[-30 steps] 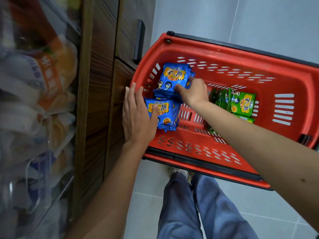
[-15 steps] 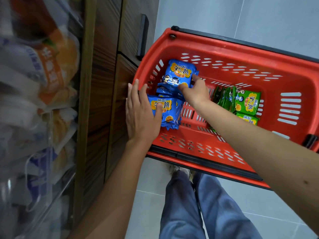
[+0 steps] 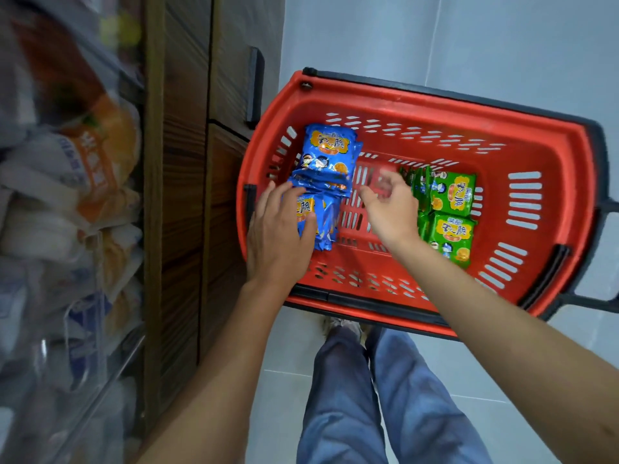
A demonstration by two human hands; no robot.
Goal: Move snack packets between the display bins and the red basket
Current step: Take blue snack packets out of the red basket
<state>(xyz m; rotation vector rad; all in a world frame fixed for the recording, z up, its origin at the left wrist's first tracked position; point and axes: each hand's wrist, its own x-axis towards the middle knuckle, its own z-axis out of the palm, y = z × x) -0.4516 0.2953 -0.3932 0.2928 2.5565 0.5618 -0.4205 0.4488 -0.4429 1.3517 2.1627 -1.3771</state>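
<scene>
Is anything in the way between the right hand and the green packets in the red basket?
Nothing visible. The right hand hovers empty beside the green snack packets in the red basket, nothing between them. The left hand rests on the blue snack packets on the opposite side.

Stretches the bare left forearm (image 3: 234, 346) and right forearm (image 3: 485, 296) forward and down. Lays the left hand (image 3: 278, 236) palm down, fingers straight, thumb spread rightward. Hangs the right hand (image 3: 388, 209) near it, not touching, fingers loosely bent and blurred, gripping nothing.
</scene>
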